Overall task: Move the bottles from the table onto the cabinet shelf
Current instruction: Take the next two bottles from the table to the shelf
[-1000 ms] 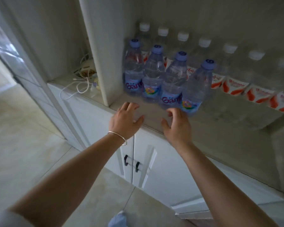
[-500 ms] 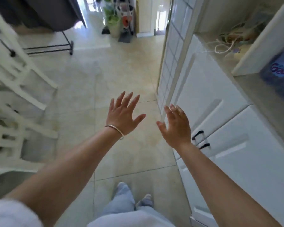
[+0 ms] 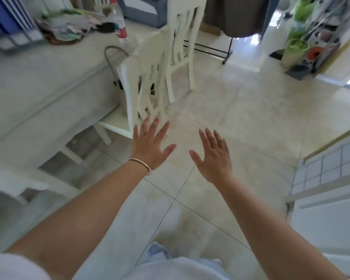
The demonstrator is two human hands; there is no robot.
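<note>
- Your left hand (image 3: 150,146) and right hand (image 3: 212,156) are both empty, fingers spread wide and straight, held out over the tiled floor (image 3: 240,118) side by side but apart.
- You face the counter (image 3: 38,77) on the left; judging by that and the empty hands, you are in the fetch step, heading for another bottle.
- One bottle (image 3: 118,27) stands upright on the far part of the counter, clear with a red-and-white label and a red cap, just right of a basket of clutter (image 3: 65,31). The view is blurred, so I cannot tell whether more bottles stand there.
- Two white chairs (image 3: 148,77) stand between you and that bottle, tucked at the counter's right edge.
- Next move, as I judge it: step toward the far end, reach past the chair backs, and wrap one hand round the bottle's body.
- The cabinet (image 3: 327,199) shows only as a white edge at the near right; its shelf is out of view, so you will need to turn back right once you hold the bottle.
</note>
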